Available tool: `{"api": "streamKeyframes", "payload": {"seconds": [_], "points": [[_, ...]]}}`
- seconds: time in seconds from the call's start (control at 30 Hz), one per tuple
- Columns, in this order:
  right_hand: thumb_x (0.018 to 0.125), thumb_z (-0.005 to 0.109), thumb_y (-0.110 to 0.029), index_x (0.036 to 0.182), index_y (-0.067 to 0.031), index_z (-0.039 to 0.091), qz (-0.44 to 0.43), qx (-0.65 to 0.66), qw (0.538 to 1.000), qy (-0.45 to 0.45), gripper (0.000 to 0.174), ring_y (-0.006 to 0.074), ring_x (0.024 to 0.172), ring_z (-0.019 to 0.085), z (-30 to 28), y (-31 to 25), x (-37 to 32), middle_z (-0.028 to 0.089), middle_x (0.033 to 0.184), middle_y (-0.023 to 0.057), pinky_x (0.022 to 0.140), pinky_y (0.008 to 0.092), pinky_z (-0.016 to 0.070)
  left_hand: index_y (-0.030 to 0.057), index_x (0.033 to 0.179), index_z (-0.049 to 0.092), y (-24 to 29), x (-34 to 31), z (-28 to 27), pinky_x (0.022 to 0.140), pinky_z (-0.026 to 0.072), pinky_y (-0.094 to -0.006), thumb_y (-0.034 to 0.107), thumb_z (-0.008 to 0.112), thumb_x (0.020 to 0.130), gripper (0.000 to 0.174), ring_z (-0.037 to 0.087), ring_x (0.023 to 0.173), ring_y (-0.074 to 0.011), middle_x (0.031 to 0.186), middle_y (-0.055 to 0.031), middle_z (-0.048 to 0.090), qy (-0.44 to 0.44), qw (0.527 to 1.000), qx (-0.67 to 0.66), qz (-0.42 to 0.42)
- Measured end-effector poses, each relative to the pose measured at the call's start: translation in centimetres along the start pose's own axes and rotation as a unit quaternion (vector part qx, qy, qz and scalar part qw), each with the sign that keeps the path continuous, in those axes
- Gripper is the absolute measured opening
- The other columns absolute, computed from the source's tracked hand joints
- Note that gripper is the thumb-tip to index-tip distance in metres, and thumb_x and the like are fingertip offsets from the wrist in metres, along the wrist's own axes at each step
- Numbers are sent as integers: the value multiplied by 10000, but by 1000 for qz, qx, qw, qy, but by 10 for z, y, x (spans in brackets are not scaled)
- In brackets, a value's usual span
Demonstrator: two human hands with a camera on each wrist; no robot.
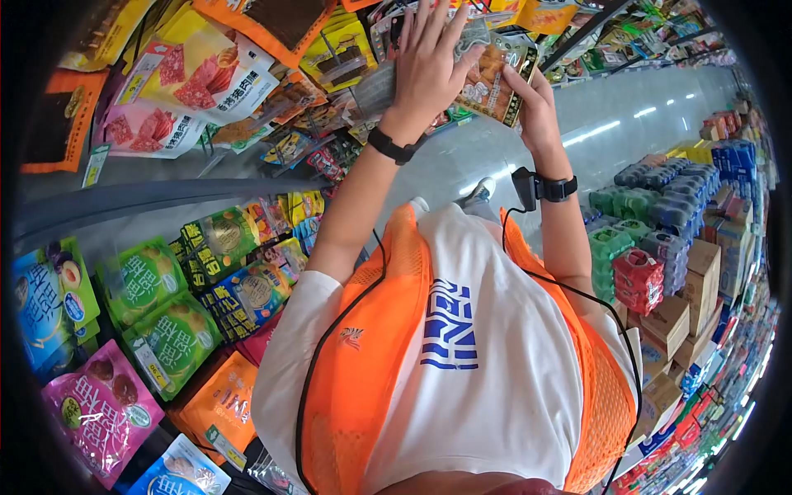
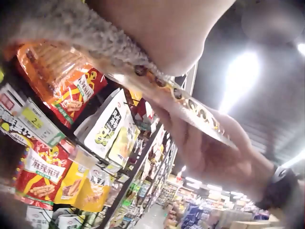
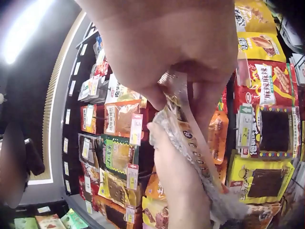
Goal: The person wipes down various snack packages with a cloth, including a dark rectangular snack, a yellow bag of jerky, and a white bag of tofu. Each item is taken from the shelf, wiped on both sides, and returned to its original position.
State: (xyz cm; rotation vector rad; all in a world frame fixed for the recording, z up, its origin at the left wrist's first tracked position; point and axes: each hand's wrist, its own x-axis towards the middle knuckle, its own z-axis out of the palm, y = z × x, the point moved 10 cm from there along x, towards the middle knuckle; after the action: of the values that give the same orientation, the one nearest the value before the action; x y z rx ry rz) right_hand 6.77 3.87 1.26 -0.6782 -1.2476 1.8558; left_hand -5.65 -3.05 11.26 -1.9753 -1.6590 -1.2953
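In the head view my right hand (image 1: pixel 538 115) grips the right edge of a flat packet (image 1: pixel 493 87) of brown snacks, thumb across its printed face. My left hand (image 1: pixel 427 70) lies at the packet's left side, back up, its fingers straight and spread over a grey fuzzy cloth (image 2: pixel 90 36). The left wrist view has this cloth along the packet's face, with the packet seen nearly edge-on. From the right wrist, the right fingers pinch the packet's clear top end, and the cloth runs down its side against the left hand. The left palm is hidden.
Hanging snack bags (image 1: pixel 206 78) crowd the rack just beyond my left arm. Below them is a shelf of green fruit-snack bags (image 1: pixel 173 342). To the right, across the shiny aisle floor (image 1: pixel 627 124), are bottle packs (image 1: pixel 610 247) and cardboard boxes (image 1: pixel 664 322).
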Motion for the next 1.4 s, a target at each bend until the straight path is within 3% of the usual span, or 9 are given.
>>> {"api": "streamKeyframes", "payload": {"seconds": [0.17,0.43,0.53,0.67,0.77,0.9,1.1,1.3,1.4], "points": [[952,566,-80,1265,24,569,46,-58,996,40,330,141,1037,635,-24,41,-8,665,1151,78,916,315,502,106,1542,381,58,1,26,1229,177,-554,156,591,950,631,235,1505,-384,1629,-158,279,-4,973,154,174],[990,604,-153,1212,23,602,-2,5,1000,-5,283,146,1006,656,-24,5,-5,680,1132,77,885,294,519,157,1563,351,-59,13,31,1209,214,-562,387,508,1043,590,158,1524,-396,1659,-109,218,-45,992,-105,-55],[981,612,-182,1218,6,592,11,45,999,29,303,139,970,673,-47,1,-8,680,1089,63,855,284,541,48,1312,606,-86,-19,20,1087,397,-391,252,545,1036,348,515,1322,-347,1344,-141,611,42,990,-115,-66],[987,598,-186,1246,16,573,-34,55,995,73,330,163,969,688,-77,-3,-5,676,1123,77,862,303,551,8,1201,618,-146,-70,26,961,453,-375,297,525,1049,340,572,1175,-278,1198,-160,640,64,956,-211,-194],[992,585,-182,1277,16,553,-52,101,989,94,348,191,1021,690,-81,-9,-5,666,1188,104,892,329,556,-2,1133,616,-173,-120,42,909,484,-369,340,502,1064,367,630,1068,-233,1159,-111,662,62,864,-327,-379],[994,585,-180,1273,15,551,-59,91,992,67,342,190,1068,672,-60,-12,-2,660,1212,106,918,339,549,37,1229,596,-127,-135,77,954,495,-370,352,537,1049,367,642,1074,-225,1174,-95,667,101,529,-690,-483],[881,733,6,1437,33,386,-116,-1,991,69,656,176,1075,644,-31,-7,5,635,1223,121,936,331,533,56,1356,522,-57,-108,87,1048,446,-441,386,405,1076,448,584,1195,-252,1318,-104,619,76,452,-780,-426],[907,730,-110,1548,-68,351,-200,-298,931,62,745,296,1314,467,-17,-23,-8,442,1436,240,1048,371,425,16,1342,494,-51,-106,80,1069,429,-442,297,410,1055,410,537,1247,-275,1345,-128,587,87,427,-813,-386],[970,652,-260,1518,-110,439,-218,-457,862,33,606,367,1473,217,1,-23,-13,248,1574,287,1150,463,282,40,1356,512,-46,-103,83,1042,462,-370,163,519,1005,372,567,1244,-200,1340,-79,599,28,538,-774,-333]]}}
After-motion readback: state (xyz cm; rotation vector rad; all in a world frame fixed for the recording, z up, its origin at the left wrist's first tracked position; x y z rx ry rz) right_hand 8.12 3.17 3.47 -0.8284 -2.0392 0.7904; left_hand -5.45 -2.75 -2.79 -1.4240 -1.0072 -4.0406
